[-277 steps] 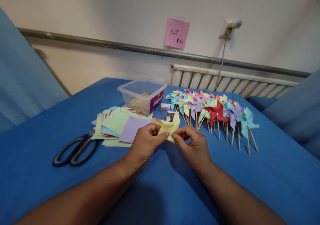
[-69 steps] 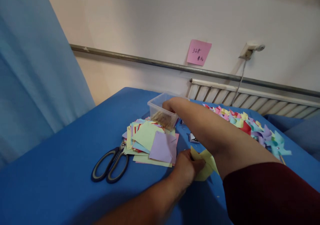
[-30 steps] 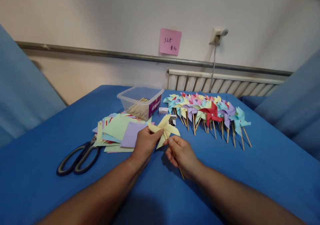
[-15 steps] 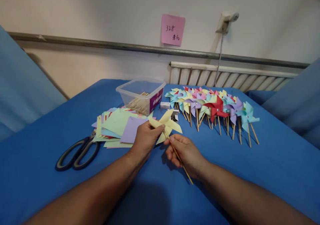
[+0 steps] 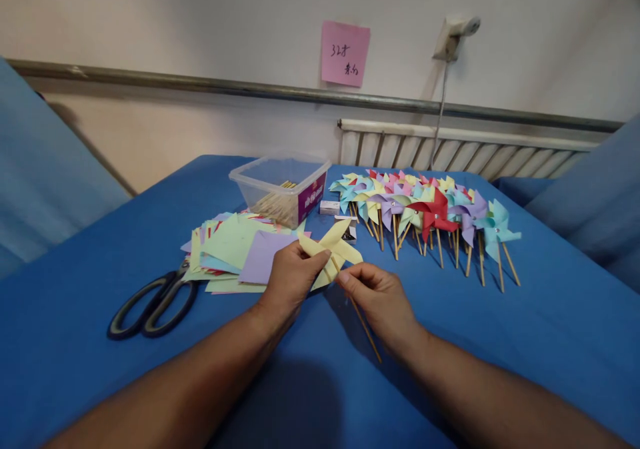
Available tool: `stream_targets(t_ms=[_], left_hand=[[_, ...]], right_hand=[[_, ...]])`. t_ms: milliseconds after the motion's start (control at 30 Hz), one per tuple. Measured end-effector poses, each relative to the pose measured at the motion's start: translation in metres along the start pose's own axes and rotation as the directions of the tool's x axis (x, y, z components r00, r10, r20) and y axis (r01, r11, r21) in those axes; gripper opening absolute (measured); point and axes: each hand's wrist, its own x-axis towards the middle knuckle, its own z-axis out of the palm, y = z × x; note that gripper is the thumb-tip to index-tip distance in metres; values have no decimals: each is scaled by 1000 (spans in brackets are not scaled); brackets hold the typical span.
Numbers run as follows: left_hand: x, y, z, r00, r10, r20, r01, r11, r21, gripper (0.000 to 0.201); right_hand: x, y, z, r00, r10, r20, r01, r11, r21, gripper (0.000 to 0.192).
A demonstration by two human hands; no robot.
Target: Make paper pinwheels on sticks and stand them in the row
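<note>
Your right hand [image 5: 383, 299] has slid up the wooden stick [image 5: 364, 326] toward the yellow pinwheel [image 5: 333, 249], which your left hand [image 5: 293, 277] still pinches, both grips closed just above the blue bench [image 5: 550, 342]. Behind runs a pale wall with a radiator [image 5: 450, 156]. The clear tub [image 5: 280, 186] holds what look like sticks.

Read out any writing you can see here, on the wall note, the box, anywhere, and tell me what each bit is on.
"32" followed by a handwritten character, on the pink sticky note on the wall.
A second handwritten line lower on that note: too unclear to read.
White print on the purple label of the clear plastic box: too small and blurred to read.
Nothing else carries writing.
</note>
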Motion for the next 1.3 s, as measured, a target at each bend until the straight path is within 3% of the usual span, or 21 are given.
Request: stream_targets(t_ms=[167, 333, 700, 1300], left_hand=[[-1, 2, 0, 1000, -1, 6, 1, 999, -34, 29], [-5, 5, 3, 997, -67, 30, 69, 995, -78, 29], [-6, 3, 4, 987, -117, 112, 134, 979, -154, 29], [-8, 4, 4, 984, -118, 136, 143, 972, -186, 28]], right_hand=[[2, -1, -7, 992, -120, -29, 115, 985, -131, 23], [15, 8, -10, 995, -102, -10, 98, 974, -205, 24], [22, 8, -10, 998, 35, 45, -30, 992, -121, 25], [22, 11, -12, 998, -18, 65, 26, 991, -128, 25]])
